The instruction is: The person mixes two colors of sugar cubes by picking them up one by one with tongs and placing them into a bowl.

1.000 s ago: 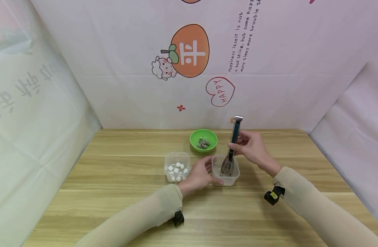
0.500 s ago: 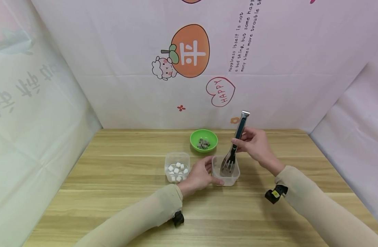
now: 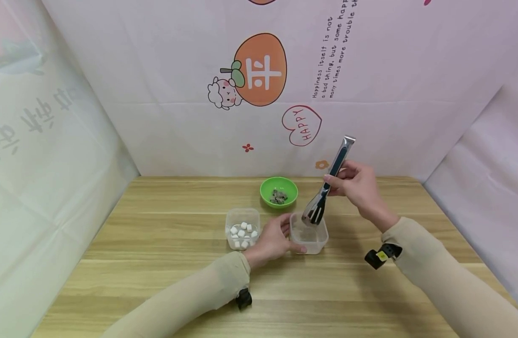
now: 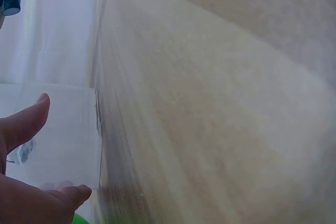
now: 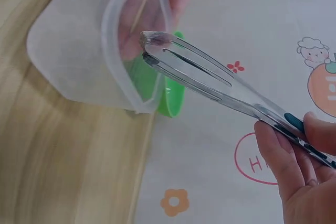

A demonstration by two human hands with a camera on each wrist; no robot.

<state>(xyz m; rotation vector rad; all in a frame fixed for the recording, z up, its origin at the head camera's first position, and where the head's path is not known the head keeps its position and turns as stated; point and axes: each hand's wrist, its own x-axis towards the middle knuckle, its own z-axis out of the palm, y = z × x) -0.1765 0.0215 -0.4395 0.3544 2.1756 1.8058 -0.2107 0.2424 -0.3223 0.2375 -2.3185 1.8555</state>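
One wooden table [image 3: 157,234]! One pair of metal tongs [image 3: 338,163], pinched in the right hand [image 3: 357,186], tips at the mouth of the right plastic tub [image 3: 313,247]; left hand [image 3: 274,243] grips that tub. Second tub [image 3: 243,215] beside, several white cubes [image 3: 241,233] inside; one green bowl [image 3: 267,189] behind.

Shiny metal tongs [image 5: 254,107], plastic container [image 5: 73,51]; wood-grain table [image 3: 309,295]
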